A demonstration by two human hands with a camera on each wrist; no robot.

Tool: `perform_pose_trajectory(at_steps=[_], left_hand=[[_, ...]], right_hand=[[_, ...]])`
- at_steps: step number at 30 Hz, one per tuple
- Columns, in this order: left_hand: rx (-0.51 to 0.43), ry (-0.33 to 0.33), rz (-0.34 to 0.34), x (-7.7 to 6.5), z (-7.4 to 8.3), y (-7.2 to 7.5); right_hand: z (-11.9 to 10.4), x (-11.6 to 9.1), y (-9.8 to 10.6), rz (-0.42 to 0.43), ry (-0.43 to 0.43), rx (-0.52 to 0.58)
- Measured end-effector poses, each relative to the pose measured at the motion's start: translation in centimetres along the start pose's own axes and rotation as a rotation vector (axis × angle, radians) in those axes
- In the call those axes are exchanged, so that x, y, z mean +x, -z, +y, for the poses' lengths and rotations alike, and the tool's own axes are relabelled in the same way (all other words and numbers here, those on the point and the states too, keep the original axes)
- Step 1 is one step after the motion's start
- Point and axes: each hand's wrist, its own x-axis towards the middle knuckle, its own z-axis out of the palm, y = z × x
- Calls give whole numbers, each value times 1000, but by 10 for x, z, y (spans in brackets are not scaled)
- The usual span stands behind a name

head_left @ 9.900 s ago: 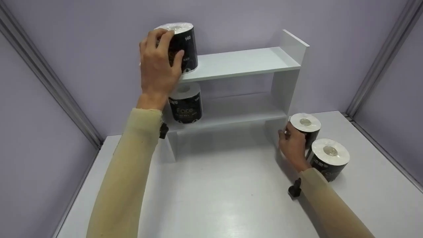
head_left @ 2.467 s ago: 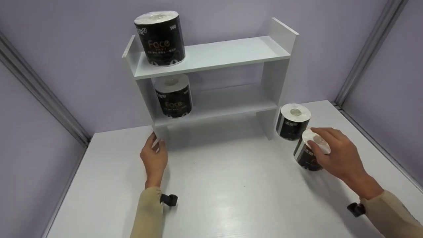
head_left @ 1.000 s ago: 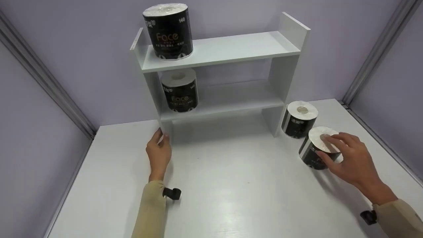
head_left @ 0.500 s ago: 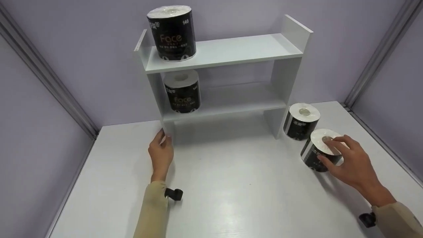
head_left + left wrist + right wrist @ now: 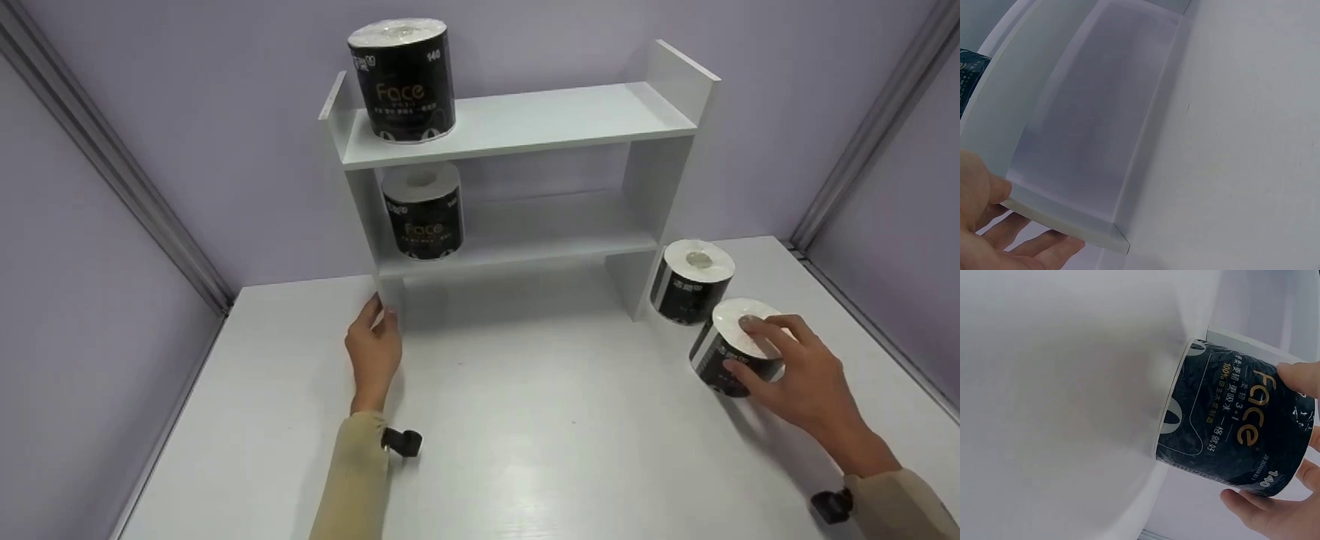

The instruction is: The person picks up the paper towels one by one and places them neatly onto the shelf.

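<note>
My left hand point(image 5: 374, 349) grips the lower left side panel of the white two-tier shelf point(image 5: 570, 118); in the left wrist view the thumb lies on one face of that panel point(image 5: 1061, 222), fingers on the other. At the right, my right hand point(image 5: 806, 379) holds the nearer toilet roll point(image 5: 731, 367) by its upper part, thumb at the side and fingers over the top. Its black wrapper reads "Face" in the right wrist view. Another toilet roll point(image 5: 686, 296) stands just behind it. Two more sit at the shelf's left end, an upper roll point(image 5: 405, 94) and a lower roll point(image 5: 425, 225).
The shelf stands on a white table point(image 5: 517, 450) against a lilac back wall point(image 5: 540, 45). Side walls with metal corner posts point(image 5: 870, 127) bound the table left and right. The two right-hand rolls are close to the shelf's right leg point(image 5: 630, 285).
Since the oldest frame, my left hand has gone from the top roll down to the shelf's left panel. My right hand has moved from the shelf's right leg to the nearer roll.
</note>
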Motion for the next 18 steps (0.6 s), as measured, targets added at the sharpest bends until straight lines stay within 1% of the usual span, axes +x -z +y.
perform_pose_trajectory(at_steps=[6,13,18], left_hand=[[-11,11,0,-2,0,-2],[-12,8,21,-1,0,-1],[-16,-2,19,0,-1,0]], right_hand=[[-1,-3,0,-13,-45,58],[-2,0,-1,0,-33,65],[-3,1,-1,11,-24,64]])
